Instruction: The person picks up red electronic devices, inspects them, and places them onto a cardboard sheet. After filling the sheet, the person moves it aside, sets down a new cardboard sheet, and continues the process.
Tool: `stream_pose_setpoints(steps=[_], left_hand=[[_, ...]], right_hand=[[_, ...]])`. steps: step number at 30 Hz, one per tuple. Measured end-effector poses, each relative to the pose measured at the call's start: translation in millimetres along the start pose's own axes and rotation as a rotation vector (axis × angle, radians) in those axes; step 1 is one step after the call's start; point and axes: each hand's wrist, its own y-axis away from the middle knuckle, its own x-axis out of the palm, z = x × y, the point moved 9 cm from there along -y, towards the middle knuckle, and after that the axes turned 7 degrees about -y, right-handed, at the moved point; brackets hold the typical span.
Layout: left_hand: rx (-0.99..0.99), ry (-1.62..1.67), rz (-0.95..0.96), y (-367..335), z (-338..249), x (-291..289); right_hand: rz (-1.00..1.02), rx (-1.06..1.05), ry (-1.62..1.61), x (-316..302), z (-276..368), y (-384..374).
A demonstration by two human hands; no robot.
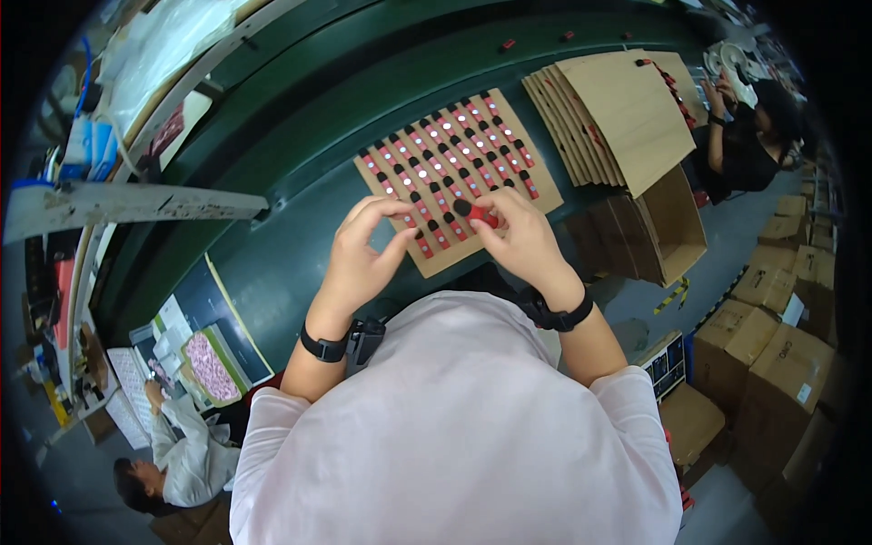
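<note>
Dark green and broad, the workbench runs across the upper half of the view, with a grey floor to the right of it and brown cardboard boxes stacked along that side. On the bench lies a flat cardboard sheet, its face filled with slanting rows of small red and black parts with silvery tops. Just beyond the sheet's right edge a fanned stack of similar cardboard sheets rests, one of them carrying a short row of the same parts near its far corner. Below that stack an open cardboard box stands beside the bench; what it holds cannot be made out.

At the sheet's near edge the right hand pinches a small red part with a black end between thumb and fingertips. The part's long axis lies roughly level, black end pointing left toward the other hand. The left hand hovers just left of it, fingers curled loosely and thumb raised, holding nothing; it does not touch the part. Both wrists wear black bands.

Left of the sheet, past the bench edge, another person in white sits by a tray of pinkish pieces. Beyond the fanned stack, a person in dark clothing works with raised hands.
</note>
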Motion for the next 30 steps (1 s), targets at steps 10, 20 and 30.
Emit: stream_pose_setpoints(steps=[10,20,30], left_hand=[[-0.279,-0.098,0.007,15.1,80.2,10.9],[-0.377,-0.15,0.028,7.8,98.6,28.1],[-0.356,-0.058,0.08,-6.4,91.4,56.3]], right_hand=[[-0.223,0.388,0.318,-63.0,-222.6,-3.0],[-0.107,0.474,0.444,-52.6,-273.9,-15.9],[-0.046,0.478,0.404,-55.6,-268.7,-9.5]])
